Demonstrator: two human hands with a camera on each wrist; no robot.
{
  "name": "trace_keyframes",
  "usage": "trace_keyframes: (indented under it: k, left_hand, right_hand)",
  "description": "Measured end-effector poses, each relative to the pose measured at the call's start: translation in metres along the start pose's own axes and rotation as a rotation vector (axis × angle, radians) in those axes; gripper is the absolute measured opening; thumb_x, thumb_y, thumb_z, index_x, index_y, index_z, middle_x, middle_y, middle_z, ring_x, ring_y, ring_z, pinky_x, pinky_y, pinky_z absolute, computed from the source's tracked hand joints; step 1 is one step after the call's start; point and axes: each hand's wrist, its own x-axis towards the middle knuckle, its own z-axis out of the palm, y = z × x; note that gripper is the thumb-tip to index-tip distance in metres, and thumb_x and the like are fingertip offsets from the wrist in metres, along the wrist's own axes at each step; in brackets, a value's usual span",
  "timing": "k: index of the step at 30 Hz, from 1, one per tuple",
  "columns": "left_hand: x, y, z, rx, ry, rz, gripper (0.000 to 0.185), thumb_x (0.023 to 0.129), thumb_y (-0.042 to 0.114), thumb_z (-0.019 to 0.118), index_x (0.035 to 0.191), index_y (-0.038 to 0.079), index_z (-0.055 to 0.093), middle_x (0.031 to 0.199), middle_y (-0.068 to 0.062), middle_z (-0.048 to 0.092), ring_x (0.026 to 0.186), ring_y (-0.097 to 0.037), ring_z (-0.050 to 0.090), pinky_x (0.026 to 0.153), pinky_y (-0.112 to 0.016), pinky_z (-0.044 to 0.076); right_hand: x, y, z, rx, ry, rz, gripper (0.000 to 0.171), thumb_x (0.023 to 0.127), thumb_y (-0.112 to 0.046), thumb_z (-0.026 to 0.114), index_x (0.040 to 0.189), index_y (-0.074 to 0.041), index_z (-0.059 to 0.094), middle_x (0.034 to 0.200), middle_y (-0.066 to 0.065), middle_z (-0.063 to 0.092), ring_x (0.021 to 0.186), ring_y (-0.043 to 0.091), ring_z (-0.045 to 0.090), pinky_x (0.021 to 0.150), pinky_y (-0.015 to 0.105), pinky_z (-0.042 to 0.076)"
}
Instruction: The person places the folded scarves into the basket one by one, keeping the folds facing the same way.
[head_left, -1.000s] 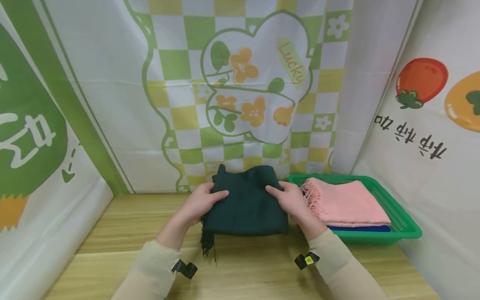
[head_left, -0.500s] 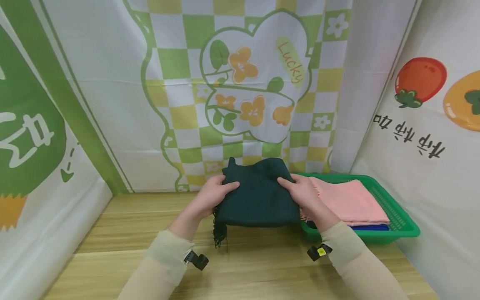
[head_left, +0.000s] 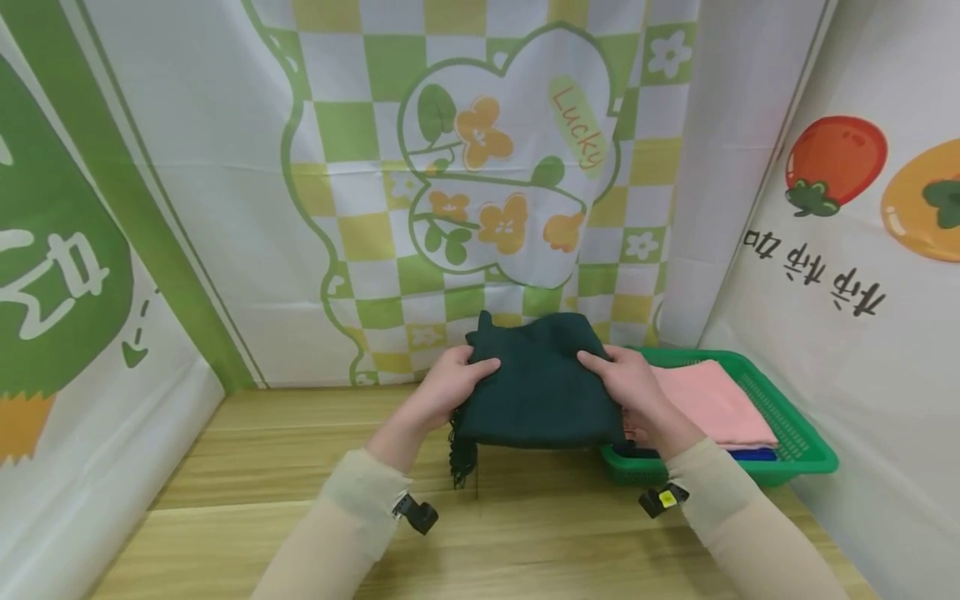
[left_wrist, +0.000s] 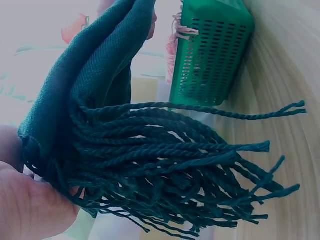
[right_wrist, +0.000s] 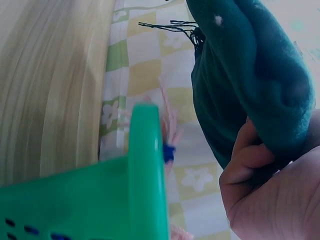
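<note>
**Green scarf held up beside the basket**

A person holds a folded dark green scarf (head_left: 536, 392) with both hands. The left hand (head_left: 450, 387) grips the left side of the scarf, with the thumb on top and the fingers curled under. The right hand (head_left: 633, 387) grips the right side the same way. The scarf is up in the air, above the wooden table (head_left: 480, 533). Its right edge hangs over the near left corner of the green basket (head_left: 795, 433). The scarf's fringe (head_left: 462, 458) dangles down on the left side, and the left wrist view shows the twisted strands hanging loose.

In the basket there is a folded pink scarf (head_left: 712, 408) on top. Under it peeks a blue cloth (head_left: 750, 454). A bit of pink fringe sticks out over the basket's rim in the wrist views.

The green scarf looks neatly folded already, so the folding part seems done. It looks like the scarf is meant to join the pile, but it is not in the basket yet. It still has to go over the pink scarf and be laid down flat, and then both hands have to let go.

Behind the table hang bright cloths with flowers and fruit on them.
</note>
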Motion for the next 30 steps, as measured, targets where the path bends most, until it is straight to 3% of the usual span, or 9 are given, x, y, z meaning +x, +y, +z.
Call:
trace_keyframes:
  k: [6, 13, 20, 22, 26, 28, 30]
  left_hand:
    - [0.005, 0.0, 0.011, 0.006, 0.007, -0.002, 0.077, 0.115, 0.03, 0.064, 0.171, -0.009, 0.028, 0.173, -0.026, 0.039, 0.154, -0.043, 0.048, 0.122, -0.057, 0.045]
    - [0.009, 0.007, 0.022, 0.042, 0.027, 0.003, 0.083, 0.115, 0.031, 0.065, 0.173, -0.008, 0.021, 0.182, -0.025, 0.019, 0.167, -0.043, 0.024, 0.131, -0.059, 0.03]
    - [0.018, 0.005, 0.033, 0.012, -0.01, 0.026, 0.075, 0.115, 0.03, 0.064, 0.169, -0.01, 0.032, 0.171, -0.027, 0.041, 0.154, -0.043, 0.047, 0.124, -0.057, 0.043]
    - [0.021, 0.004, 0.036, 0.0, -0.018, 0.026, 0.074, 0.115, 0.03, 0.064, 0.169, -0.009, 0.031, 0.17, -0.027, 0.042, 0.153, -0.043, 0.049, 0.123, -0.057, 0.044]
    - [0.024, 0.003, 0.043, 0.0, -0.02, 0.023, 0.081, 0.115, 0.03, 0.064, 0.172, -0.009, 0.021, 0.179, -0.026, 0.026, 0.162, -0.042, 0.035, 0.129, -0.057, 0.036]
    - [0.026, 0.002, 0.046, 0.003, -0.026, 0.032, 0.08, 0.116, 0.03, 0.064, 0.172, -0.009, 0.023, 0.178, -0.026, 0.029, 0.16, -0.041, 0.038, 0.128, -0.056, 0.038]
    - [0.029, 0.001, 0.05, 0.004, -0.036, 0.046, 0.074, 0.116, 0.029, 0.063, 0.169, -0.01, 0.03, 0.17, -0.027, 0.041, 0.153, -0.041, 0.049, 0.123, -0.055, 0.044]
  right_hand:
    - [0.0, 0.005, -0.012, 0.003, -0.014, -0.006, 0.06, 0.11, -0.052, 0.068, 0.148, -0.005, 0.069, 0.135, 0.018, 0.073, 0.112, 0.027, 0.073, 0.09, 0.037, 0.062]
    - [0.001, 0.012, -0.026, 0.03, -0.024, -0.019, 0.064, 0.11, -0.052, 0.068, 0.151, -0.003, 0.066, 0.136, 0.018, 0.073, 0.108, 0.02, 0.074, 0.089, 0.035, 0.063]
    - [0.001, 0.017, -0.04, -0.001, -0.042, -0.029, 0.069, 0.111, -0.054, 0.066, 0.156, -0.002, 0.062, 0.145, 0.021, 0.068, 0.119, 0.026, 0.072, 0.095, 0.036, 0.062]
    - [0.0, 0.018, -0.043, -0.014, -0.04, -0.025, 0.071, 0.111, -0.056, 0.065, 0.158, -0.003, 0.06, 0.149, 0.022, 0.066, 0.125, 0.029, 0.069, 0.098, 0.036, 0.061]
    - [0.0, 0.021, -0.049, -0.003, -0.045, -0.012, 0.073, 0.111, -0.056, 0.065, 0.161, -0.004, 0.056, 0.155, 0.023, 0.061, 0.131, 0.033, 0.066, 0.1, 0.036, 0.06]
    - [-0.001, 0.023, -0.052, 0.002, -0.044, -0.003, 0.074, 0.111, -0.057, 0.065, 0.161, -0.003, 0.056, 0.156, 0.023, 0.06, 0.131, 0.032, 0.066, 0.1, 0.035, 0.06]
    - [-0.002, 0.026, -0.056, 0.007, -0.052, 0.007, 0.076, 0.111, -0.057, 0.064, 0.163, -0.003, 0.054, 0.158, 0.023, 0.058, 0.131, 0.03, 0.067, 0.1, 0.034, 0.059]
